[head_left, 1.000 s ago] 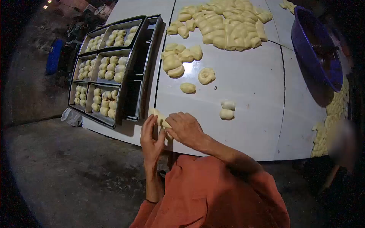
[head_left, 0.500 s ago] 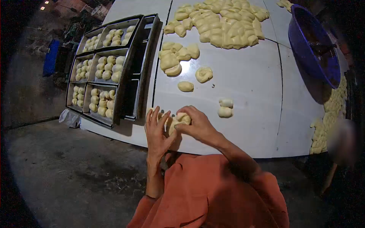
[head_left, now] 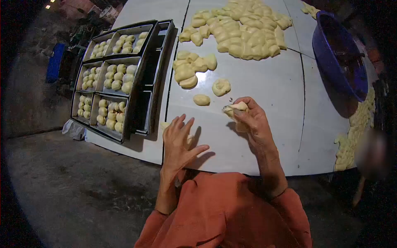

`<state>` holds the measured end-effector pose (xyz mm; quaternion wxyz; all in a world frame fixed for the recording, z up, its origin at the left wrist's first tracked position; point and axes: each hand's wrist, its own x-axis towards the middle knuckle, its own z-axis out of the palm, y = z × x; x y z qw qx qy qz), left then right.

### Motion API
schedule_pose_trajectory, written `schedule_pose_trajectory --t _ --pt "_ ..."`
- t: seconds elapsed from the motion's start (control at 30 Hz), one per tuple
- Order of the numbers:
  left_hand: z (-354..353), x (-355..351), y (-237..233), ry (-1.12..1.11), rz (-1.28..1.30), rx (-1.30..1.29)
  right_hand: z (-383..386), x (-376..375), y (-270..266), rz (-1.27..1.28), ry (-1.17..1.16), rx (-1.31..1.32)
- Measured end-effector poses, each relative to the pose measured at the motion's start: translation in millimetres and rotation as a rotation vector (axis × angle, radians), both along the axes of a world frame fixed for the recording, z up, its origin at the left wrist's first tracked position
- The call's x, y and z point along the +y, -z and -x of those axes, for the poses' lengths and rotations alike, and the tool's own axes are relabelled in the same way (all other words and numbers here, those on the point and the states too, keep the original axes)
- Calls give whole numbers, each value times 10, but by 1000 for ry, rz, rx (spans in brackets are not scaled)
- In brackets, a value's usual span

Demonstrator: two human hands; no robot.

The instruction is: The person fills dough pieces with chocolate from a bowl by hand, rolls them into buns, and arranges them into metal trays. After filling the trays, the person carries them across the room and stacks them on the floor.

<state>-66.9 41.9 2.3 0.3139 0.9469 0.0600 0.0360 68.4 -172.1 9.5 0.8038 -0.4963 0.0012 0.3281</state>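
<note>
My right hand [head_left: 257, 122] pinches a folded piece of dough [head_left: 235, 108] between thumb and fingers above the table; a few dark bits show at its left end. Behind that hand, a pale dough piece [head_left: 241, 126] on the table is partly covered. My left hand [head_left: 178, 142] hovers with fingers spread, holding nothing. Dough shows at both sides of it, one edge [head_left: 164, 125] on the left and a bit [head_left: 190, 139] on the right; the rest is hidden. Beyond my hands lie an oval dough piece [head_left: 202, 99] and a round dough piece [head_left: 221, 87] with a dimple.
Divided metal trays [head_left: 131, 94] filled with dough balls stand at the left, overlapping dark tins [head_left: 144, 111]. A dough cluster [head_left: 191, 68] and a large dough mass [head_left: 248, 35] lie farther back. A purple basin [head_left: 320, 47] and more dough [head_left: 351, 140] are at the right.
My right hand has moved right and away from my left hand, now with a folded dough piece in its pinch. My left hand has lifted off the dough and spread its fingers.
</note>
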Motion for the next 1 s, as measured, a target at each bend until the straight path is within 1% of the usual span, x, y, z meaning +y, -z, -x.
schedule_pose_trajectory --t 0.03,0.1,0.13,0.17,0.23,0.3,0.33,0.43,0.47,0.5,0.57,0.63,0.67,0.7,0.77,0.83,0.87,0.9,0.93,0.97,1.0 --pt "-111 -46 -40 52 97 -48 21 29 -31 6 -5 -13" --pt "-296 -292 15 -74 763 14 67 84 -96 18 -14 -40" --pt "-459 -363 -147 -72 676 93 104 131 -52 20 -12 -96" --pt "-574 -515 -135 -255 1119 138 122 157 20 21 -5 -152" --pt "-721 -536 -95 -334 1226 211 64 117 34 145 3 -224" --pt "-786 -553 -68 -294 1170 190 -19 57 5 274 62 -327" --pt "-815 -585 -42 -271 1145 183 -60 19 81 337 139 -407" --pt "-987 -771 45 -242 1216 -40 -160 -118 -14 268 153 -229" --pt "-1025 -859 20 -281 1253 -114 -190 -125 9 281 220 -261" --pt "-1092 -953 5 -308 1194 -224 -226 -151 -30 334 249 -357" --pt "-1279 -1013 -46 -188 942 -413 -282 -135 -98 244 346 -383" --pt "-1441 -1195 -101 -18 984 -542 -308 -193 -331 63 262 -122" --pt "-1507 -1289 -76 54 943 -599 -314 -245 -294 -139 226 -97" --pt "-1582 -1384 -55 133 908 -656 -295 -184 -437 -316 329 -47" --pt "-1770 -1563 -98 194 996 -761 -398 -314 -591 -393 329 -4" --pt "-1803 -1748 -25 96 1332 -412 -589 -544 -499 -389 243 16" --pt "-1823 -1741 -17 153 1183 -316 -675 -662 -479 -388 192 32" --pt "-1850 -1729 -52 218 1020 -232 -805 -786 -637 -382 166 -18" --pt "-1873 -1718 -89 290 856 -163 -930 -859 -707 -238 370 -141" --pt "-1826 -1711 -105 268 1054 -77 -1189 -1089 -744 -213 457 -295" --pt "-1820 -1649 -139 272 1027 15 -1447 -1319 -781 -180 552 -444"
